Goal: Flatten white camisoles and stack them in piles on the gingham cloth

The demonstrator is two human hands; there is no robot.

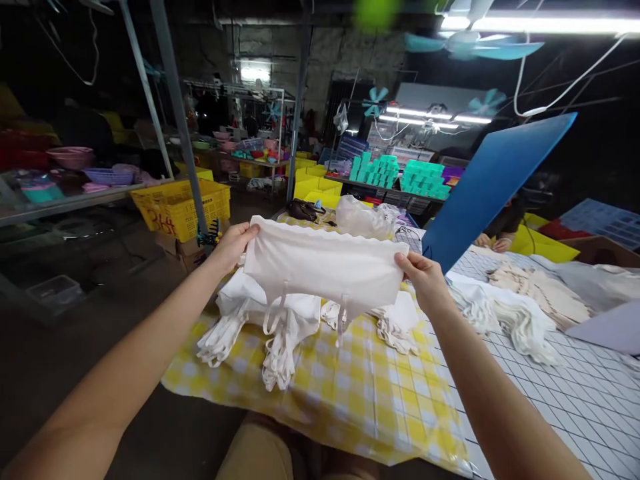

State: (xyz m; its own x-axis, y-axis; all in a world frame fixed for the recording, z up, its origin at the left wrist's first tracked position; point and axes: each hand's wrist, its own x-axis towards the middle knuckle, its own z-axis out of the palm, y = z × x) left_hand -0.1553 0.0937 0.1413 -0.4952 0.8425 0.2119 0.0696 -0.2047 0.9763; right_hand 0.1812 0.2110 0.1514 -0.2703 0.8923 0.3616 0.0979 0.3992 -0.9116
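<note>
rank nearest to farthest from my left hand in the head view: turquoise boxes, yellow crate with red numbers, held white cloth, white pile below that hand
1. White cloth: pinched in the left hand.
2. White pile: just below.
3. Yellow crate: beyond, to the left.
4. Turquoise boxes: far back, to the right.

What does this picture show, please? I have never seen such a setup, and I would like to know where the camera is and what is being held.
There is no machine here, only a person working with bare hands. The camera is worn on that person's head and looks forward and down. The left hand and the right hand hold a white garment spread between them, near its upper corners. Below it, more white garments lie on a yellow checked cloth. At the right, a blue board stands tilted; beyond it, another person's hand is visible.
</note>
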